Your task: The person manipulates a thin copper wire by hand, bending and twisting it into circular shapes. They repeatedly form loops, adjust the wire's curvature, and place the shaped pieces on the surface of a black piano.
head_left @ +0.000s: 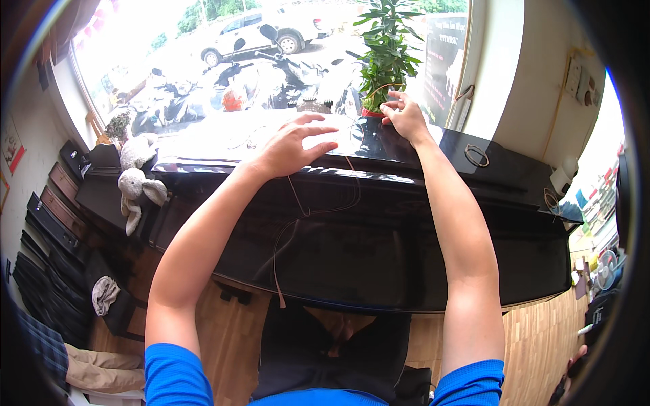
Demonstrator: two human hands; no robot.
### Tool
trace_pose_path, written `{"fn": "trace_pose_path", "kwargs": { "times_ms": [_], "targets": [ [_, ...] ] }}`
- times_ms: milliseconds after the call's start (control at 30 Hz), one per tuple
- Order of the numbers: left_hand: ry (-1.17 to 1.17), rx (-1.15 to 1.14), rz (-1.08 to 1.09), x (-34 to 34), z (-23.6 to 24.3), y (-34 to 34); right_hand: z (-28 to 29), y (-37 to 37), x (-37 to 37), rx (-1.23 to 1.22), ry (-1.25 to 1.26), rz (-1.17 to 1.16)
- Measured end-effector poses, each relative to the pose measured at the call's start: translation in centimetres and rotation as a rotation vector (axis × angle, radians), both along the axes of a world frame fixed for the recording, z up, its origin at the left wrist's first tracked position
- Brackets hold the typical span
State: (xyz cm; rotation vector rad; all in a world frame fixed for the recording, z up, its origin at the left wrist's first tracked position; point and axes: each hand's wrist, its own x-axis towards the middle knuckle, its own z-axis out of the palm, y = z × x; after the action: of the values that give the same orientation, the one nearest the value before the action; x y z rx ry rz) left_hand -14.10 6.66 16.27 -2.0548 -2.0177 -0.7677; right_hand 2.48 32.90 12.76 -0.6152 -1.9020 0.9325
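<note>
A glossy black piano-like cabinet spans the space in front of me. Above its top, my left hand has its fingers stretched and thumb apart, with nothing visible in it. Farther right, my right hand pinches a thin brown strand, whose curve shows at its fingertips beside the plant. Below and right of my left hand, a thin brown cord hangs in loops over the front edge, its flat end low down. A coiled strand lies on the top, right of my right forearm.
A leafy plant in a red pot stands by the window. Grey plush rabbits sit at the left end. Another coil and a white object are at the right end. A person's beige-clad legs show lower left.
</note>
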Motion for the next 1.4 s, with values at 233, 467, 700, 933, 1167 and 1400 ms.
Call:
{"fn": "trace_pose_path", "kwargs": {
  "times_ms": [233,467,700,933,1167,1400],
  "targets": [
    [0.006,-0.225,-0.028,-0.3,0.3,-0.5,-0.4,0.7,0.2,0.023,0.006,0.011],
    [0.156,-0.153,0.096,-4.3,-1.4,0.6,0.0,-0.1,0.1,0.032,-0.057,-0.037],
    [0.239,-0.357,0.254,-7.8,-1.2,4.3,0.0,-0.2,0.0,0.041,-0.058,-0.037],
    [0.318,-0.436,0.358,-11.2,-0.8,7.6,-0.1,0.1,-0.1,0.015,-0.089,-0.078],
    [0.037,-0.26,0.274,-12.1,-0.6,8.7,-0.5,0.8,0.0,0.008,-0.118,-0.101],
    [-0.077,-0.251,0.253,-12.0,1.1,7.9,-0.8,1.2,-0.2,0.031,-0.125,-0.114]
  ]
}}
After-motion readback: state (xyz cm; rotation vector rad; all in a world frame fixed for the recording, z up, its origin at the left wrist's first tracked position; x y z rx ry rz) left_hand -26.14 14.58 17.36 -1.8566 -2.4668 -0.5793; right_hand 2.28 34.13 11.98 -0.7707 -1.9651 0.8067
